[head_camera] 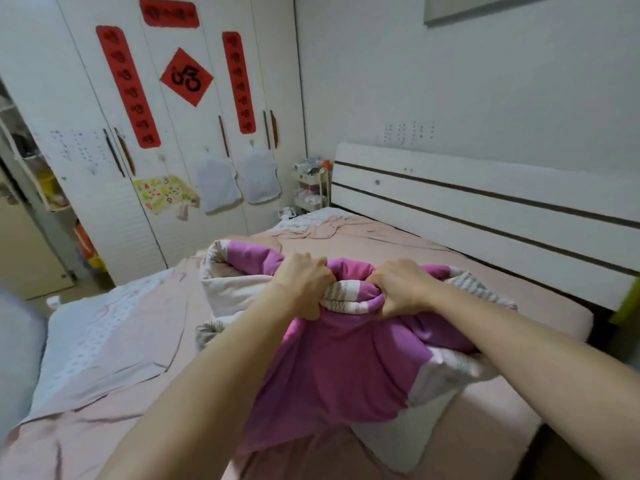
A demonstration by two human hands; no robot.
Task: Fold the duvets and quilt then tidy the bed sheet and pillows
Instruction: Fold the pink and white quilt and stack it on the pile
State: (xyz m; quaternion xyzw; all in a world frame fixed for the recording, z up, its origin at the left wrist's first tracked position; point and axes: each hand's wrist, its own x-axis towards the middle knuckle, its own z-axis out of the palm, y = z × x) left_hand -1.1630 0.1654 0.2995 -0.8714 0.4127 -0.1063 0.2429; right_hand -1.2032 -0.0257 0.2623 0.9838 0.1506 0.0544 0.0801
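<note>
Magenta-and-white padded duvet (pixel 346 355) bunched mid-bed on pink sheet (pixel 467 268); my left hand (pixel 304 282) & right hand (pixel 398 289) each clench its folded edge. Risk: uneven grip, layers slip, fold skews.

1. The duvet (pixel 332 362) is soft matt cloth, magenta with pale striped panels.
2. The bed sheet (pixel 398 244) is thin pink cloth, creased.
3. The headboard (pixel 485 202) looks like smooth, faintly glossy white board.
4. The wardrobe (pixel 194 109) has matt white doors, possibly laminate, bearing red paper banners (pixel 128 86).
</note>
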